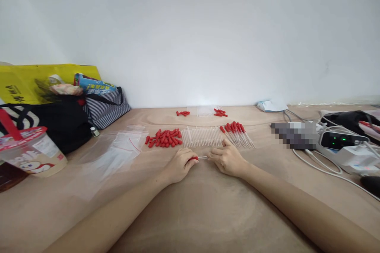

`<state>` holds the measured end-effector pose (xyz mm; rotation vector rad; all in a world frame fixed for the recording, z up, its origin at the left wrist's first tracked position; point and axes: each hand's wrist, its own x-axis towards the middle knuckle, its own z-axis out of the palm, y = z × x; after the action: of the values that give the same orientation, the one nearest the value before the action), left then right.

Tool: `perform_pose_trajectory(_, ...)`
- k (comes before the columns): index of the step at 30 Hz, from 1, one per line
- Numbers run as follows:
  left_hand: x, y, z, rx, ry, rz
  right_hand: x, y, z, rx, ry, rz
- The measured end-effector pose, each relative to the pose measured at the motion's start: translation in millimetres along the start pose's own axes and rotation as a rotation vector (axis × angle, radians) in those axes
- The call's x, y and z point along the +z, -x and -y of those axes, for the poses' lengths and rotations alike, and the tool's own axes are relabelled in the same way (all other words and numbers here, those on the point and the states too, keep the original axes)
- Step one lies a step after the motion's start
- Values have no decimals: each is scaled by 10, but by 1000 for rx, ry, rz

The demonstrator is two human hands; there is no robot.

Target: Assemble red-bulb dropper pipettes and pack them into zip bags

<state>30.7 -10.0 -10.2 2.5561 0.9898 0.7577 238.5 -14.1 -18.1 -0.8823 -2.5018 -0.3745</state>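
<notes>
— Head view: left hand?
— Pinches a red bulb at the fingertips, resting on the wooden table.
— And right hand?
— Nips the clear tube, end to end with that bulb, midway between both hands.
— Just beyond?
— Pile of loose bulbs to the left, row of bare tubes in the middle, capped droppers to the right. Flat plastic bags further left.

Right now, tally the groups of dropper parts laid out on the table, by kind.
Red cap heaps: 3
Clear tube rows: 2
Capped dropper batches: 1
Total: 6 groups
</notes>
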Motion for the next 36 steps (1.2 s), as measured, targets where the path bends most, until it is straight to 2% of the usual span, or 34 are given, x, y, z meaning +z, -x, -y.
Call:
perform_pose_trajectory(4,3,1,3,22,-8,4,-14,-15,23,-3,7,1)
perform_pose_trajectory(11,8,3,-2,83,-61,40,-11,-47,63,91,-172,69)
perform_pose_trajectory(20,14,-5,-19,119,-99,65,35,-101,102,101,-217,85)
perform_pose_trajectory(27,-9,-11,-7,68,-123,43,-29,-96,46,63,-180,138)
perform_pose_trajectory(30,-36,4,33,21,-107,-16,-64,-36,-70,67,-110,126)
perform_pose_trajectory(33,-53,25,90,-86,-98,-117,-24,58,-293,257,-123,6)
perform_pose_trajectory(36,-49,35,121,-128,-91,-110,69,125,-535,613,-136,-184)
